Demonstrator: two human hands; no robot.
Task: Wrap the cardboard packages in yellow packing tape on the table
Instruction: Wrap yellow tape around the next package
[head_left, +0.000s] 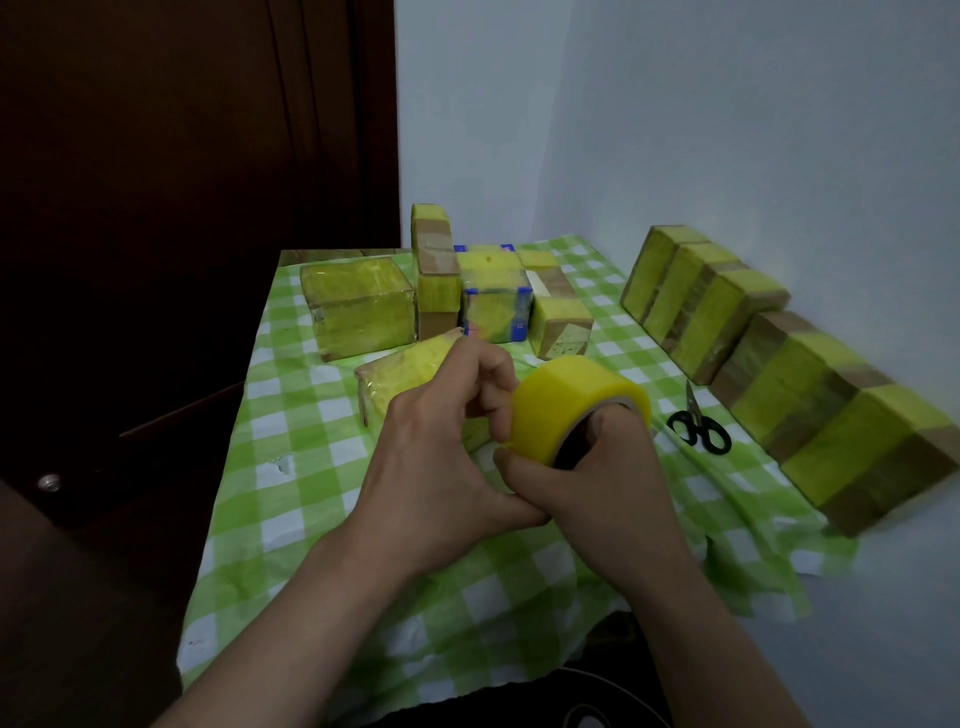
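Note:
A fat roll of yellow packing tape (571, 400) is held above the middle of the table. My right hand (587, 483) grips it, fingers hooked into its core and thumb under the rim. My left hand (447, 441) has its curled fingertips against the roll's left face; whether they pinch a tape end I cannot tell. Just behind my left hand lies a tape-covered cardboard package (405, 379), partly hidden by the hand. Several more yellow-taped packages (358, 306) stand at the back of the table.
A green and white checked cloth (322, 467) covers the table. Black-handled scissors (698, 426) lie right of the roll. A row of taped packages (779, 374) leans on the right wall. A dark wooden door (182, 208) fills the left side.

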